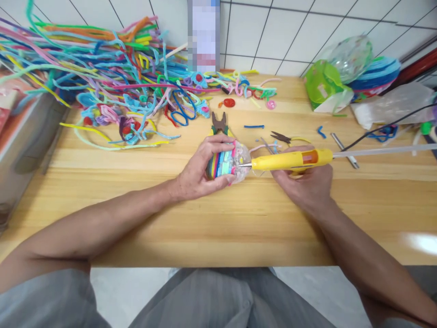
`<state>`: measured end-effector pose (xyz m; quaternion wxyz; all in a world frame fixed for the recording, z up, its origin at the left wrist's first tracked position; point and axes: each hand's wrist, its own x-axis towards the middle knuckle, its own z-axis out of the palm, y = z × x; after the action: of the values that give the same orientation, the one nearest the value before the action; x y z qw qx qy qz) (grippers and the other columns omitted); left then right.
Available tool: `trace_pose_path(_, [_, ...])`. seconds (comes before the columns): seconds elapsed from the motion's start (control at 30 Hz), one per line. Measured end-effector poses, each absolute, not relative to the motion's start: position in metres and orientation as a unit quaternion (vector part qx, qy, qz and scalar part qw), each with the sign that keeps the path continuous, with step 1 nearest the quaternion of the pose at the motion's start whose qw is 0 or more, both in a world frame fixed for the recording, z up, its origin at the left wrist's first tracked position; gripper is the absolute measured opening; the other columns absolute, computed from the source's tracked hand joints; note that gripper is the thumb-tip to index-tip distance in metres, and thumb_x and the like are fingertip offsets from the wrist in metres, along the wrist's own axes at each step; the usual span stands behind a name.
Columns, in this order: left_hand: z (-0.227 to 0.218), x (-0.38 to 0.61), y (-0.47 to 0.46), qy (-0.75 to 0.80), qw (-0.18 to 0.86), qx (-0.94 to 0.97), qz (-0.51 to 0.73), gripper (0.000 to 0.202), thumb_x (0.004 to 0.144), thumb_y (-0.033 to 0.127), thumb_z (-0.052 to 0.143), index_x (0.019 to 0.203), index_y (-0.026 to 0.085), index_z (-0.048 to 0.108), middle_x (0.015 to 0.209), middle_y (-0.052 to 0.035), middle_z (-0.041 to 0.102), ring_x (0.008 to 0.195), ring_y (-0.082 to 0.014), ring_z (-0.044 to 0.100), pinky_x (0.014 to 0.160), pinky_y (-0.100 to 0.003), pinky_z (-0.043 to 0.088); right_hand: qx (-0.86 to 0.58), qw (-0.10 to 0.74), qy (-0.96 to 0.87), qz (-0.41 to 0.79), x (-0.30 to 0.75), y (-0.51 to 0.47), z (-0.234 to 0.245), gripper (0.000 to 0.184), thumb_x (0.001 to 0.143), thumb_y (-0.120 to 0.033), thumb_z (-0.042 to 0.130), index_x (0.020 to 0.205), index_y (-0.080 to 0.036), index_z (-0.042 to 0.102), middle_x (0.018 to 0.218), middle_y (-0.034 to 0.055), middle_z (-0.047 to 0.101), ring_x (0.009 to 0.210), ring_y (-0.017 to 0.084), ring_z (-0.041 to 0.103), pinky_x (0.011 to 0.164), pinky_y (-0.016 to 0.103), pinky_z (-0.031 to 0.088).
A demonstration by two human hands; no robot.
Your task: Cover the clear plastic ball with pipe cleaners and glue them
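Observation:
In my left hand [205,168] lies a clear plastic bottle piece [242,155], banded with colourful pipe cleaners [221,164]. My fingers and thumb close around its sides, and its clear end faces right. My right hand [305,180] grips a yellow hot glue gun [280,160] with a clear glue stick [382,151] sticking out of its back. The metal nozzle points left and reaches the clear end of the bottle piece; whether it touches cannot be made out. Just beyond my left hand are pliers [219,122] with green handles. Small scissors [282,137] lie behind the glue gun.
A big heap of pipe cleaners [112,68] covers the back left. Green packaging [324,84] and plastic bags [392,105] stand at the back right. A black cord [382,127] trails right from the glue gun. A metal tube [344,150] lies nearby. The tiled wall [290,32] rises behind.

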<state>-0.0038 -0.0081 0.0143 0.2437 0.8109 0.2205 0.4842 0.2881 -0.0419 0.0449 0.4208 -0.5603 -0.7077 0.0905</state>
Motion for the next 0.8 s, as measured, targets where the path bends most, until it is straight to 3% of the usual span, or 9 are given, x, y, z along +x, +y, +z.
trace_pose_path(0.47, [0.016,-0.003,-0.009,0.227,0.235,0.816,0.476,0.065,0.097,0.042,0.083,0.152,0.027,0.053,0.148,-0.0173,0.062,0.142,-0.0337,0.062,0.118,-0.056,0.055,-0.564,0.379,-0.733,0.030,0.295,-0.036,0.042,0.027,0.083,-0.036,0.079,0.108,-0.027,0.073,0.088,0.0041,0.080,0.075,0.028,0.078,0.067,0.041,0.065])
trace_pose_path(0.8, [0.017,-0.003,-0.009,0.224,0.239,0.816,0.477,0.064,0.097,0.042,0.083,0.151,0.027,0.054,0.148,-0.0179,0.062,0.142,-0.0326,0.062,0.118,-0.056,0.055,-0.560,0.347,-0.752,-0.024,0.302,-0.040,0.046,0.030,0.083,-0.033,0.078,0.111,-0.028,0.071,0.099,0.0070,0.084,0.084,0.031,0.081,0.075,0.046,0.067])
